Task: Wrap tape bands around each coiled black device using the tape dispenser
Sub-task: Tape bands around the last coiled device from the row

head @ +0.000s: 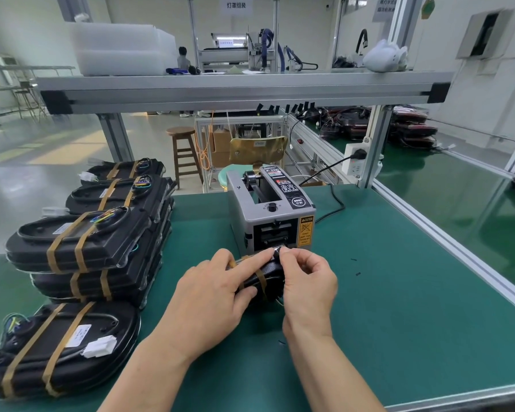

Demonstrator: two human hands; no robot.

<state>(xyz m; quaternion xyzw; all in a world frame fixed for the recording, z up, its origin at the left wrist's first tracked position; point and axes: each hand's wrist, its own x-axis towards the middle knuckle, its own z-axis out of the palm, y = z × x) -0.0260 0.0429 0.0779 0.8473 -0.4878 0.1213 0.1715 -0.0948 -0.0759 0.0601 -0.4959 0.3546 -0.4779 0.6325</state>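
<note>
Black plastic, coiled and already crossed by one tan tape band point(260, 279): the black device point(269, 275) sits low over the green mat point(399, 292), held between both hands just at 6 o'clock of the tape dispenser point(274, 212); its far tip nearly meets the dispenser's outlet point(275, 234) at 12 o'clock, so I judge its long axis to run roughly 6 to 12, though the hands hide most of it

Left hand point(214, 295) comes in from 7 o'clock and grips the device; its index finger point(254, 258) lies straight along the top, the thumb presses the near side, and the other fingers curl over the 9 o'clock edge; right hand point(308, 281) closes in from 4 o'clock, its fingertips point(287, 254) pinched tight on the glossy far tip of the device, right under the outlet; whether a fresh strip of tape is also between them I cannot tell

Right hand is the nearer one to the outlet, so the next strip would most likely be drawn by it toward 6 o'clock, across the long axis; the left hand would steady and turn the coil

Banded devices point(87, 242) lie stacked at 9 o'clock, well apart from the hands
</note>
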